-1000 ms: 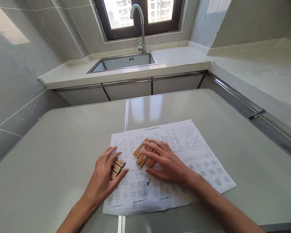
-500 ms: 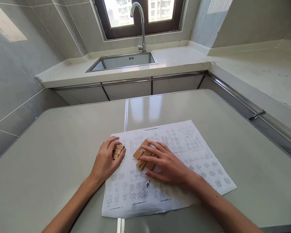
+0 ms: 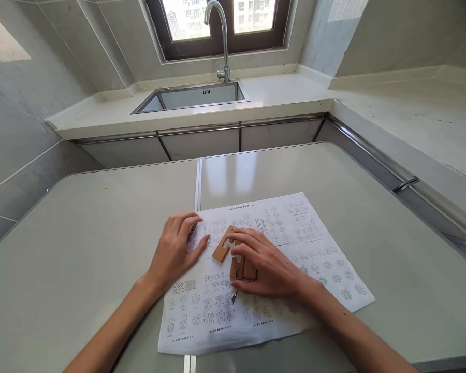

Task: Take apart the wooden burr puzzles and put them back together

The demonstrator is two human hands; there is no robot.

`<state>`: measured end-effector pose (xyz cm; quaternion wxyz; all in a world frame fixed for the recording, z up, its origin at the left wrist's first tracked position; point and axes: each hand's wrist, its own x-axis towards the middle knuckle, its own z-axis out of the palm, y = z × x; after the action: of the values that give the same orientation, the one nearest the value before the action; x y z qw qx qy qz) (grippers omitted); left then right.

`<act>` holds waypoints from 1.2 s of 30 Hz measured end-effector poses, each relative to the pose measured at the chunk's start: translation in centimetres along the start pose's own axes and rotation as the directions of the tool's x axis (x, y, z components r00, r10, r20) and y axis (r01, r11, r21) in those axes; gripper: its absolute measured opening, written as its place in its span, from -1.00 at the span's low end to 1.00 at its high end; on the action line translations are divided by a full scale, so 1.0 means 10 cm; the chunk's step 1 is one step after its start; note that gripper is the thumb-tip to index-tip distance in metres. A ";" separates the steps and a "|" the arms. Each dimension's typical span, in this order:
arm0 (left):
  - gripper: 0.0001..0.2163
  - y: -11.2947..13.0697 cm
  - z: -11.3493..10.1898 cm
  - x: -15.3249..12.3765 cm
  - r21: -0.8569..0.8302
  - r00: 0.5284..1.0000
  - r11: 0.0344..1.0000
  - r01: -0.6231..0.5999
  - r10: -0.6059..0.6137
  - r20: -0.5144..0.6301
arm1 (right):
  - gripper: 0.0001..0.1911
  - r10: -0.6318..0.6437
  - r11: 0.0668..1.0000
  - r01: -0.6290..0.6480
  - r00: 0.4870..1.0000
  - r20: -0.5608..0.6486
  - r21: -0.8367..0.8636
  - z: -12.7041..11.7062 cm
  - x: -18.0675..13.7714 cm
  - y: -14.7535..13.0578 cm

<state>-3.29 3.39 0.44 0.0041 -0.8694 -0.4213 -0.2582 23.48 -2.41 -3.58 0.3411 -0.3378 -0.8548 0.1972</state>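
Note:
Several flat wooden puzzle pieces with notches lie on a printed sheet. One notched piece (image 3: pixel 221 250) rests tilted, apart from the others. Next to it, a piece marked with a dark character (image 3: pixel 237 271) sits under my right hand (image 3: pixel 266 263), whose fingers and thumb close around it and a neighbouring piece. My left hand (image 3: pixel 176 242) rests at the sheet's left edge, thumb spread away from the curved fingers. A small dark-marked wooden piece (image 3: pixel 192 229) shows partly beneath those fingertips; the rest of it is hidden.
The printed sheet (image 3: pixel 279 316), covered with small line figures, lies on a pale folding table (image 3: pixel 101 217) with a centre seam. Beyond stand a counter (image 3: pixel 279 93), a sink (image 3: pixel 202 98), a tap (image 3: pixel 224 46) and a window. Another counter (image 3: pixel 404 114) runs along the right.
My left thumb has swung away from the fingers, and the wooden pieces there are now mostly hidden. My right hand has turned the marked piece upright and parted it from the tilted one.

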 end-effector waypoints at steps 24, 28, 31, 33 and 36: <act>-0.82 0.50 0.17 -0.05 0.046 0.950 0.991 0.128 -0.136 0.280 | -0.07 0.241 0.970 -0.241 0.970 0.032 -0.009 -0.32 -0.08 0.14; -0.82 0.62 0.14 -0.07 0.023 0.951 0.994 0.109 -0.111 0.288 | -0.09 0.242 0.970 -0.241 0.969 -0.043 0.029 -0.35 -0.07 0.12; -0.78 0.73 0.14 -0.06 0.053 0.936 0.995 0.090 -0.103 0.337 | -0.10 0.243 0.970 -0.238 0.961 -0.128 0.051 -0.35 -0.08 0.13; -0.72 0.79 0.16 -0.04 0.084 0.927 0.993 0.086 -0.111 0.359 | -0.11 0.255 0.967 -0.248 0.951 -0.175 0.062 -0.35 -0.09 0.14; -0.68 0.85 0.19 0.01 0.110 0.914 0.990 0.085 -0.122 0.388 | -0.10 0.267 0.964 -0.259 0.940 -0.214 0.065 -0.34 -0.09 0.15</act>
<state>3.91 -1.58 0.66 -0.0548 -0.8788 -0.4704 -0.0586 27.10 -1.64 -2.52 0.4105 -0.4626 -0.7551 0.2176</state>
